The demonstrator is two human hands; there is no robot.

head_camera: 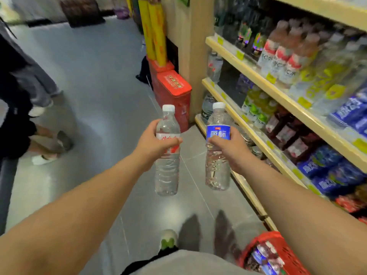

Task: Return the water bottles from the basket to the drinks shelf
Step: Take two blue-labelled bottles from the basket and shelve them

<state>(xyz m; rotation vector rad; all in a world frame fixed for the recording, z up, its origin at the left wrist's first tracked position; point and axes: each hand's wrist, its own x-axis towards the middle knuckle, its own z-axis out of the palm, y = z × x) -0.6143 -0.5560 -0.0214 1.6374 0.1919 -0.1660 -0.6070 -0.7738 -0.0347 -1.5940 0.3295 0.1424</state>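
1. We grip a red-labelled water bottle (166, 171) upright in our left hand (153, 143), fingers curled round its label, held out over the floor
2. Our right hand (232, 149) grips a blue-labelled water bottle (218, 133) likewise, just right of the first, the two apart
3. The drinks shelf (255, 66) runs along the right, its tiers stocked
4. The red basket (290, 257) sits near right, goods inside
5. Red tins (172, 92) stand at the shelf's far end; other people's legs (39, 86) show at the left
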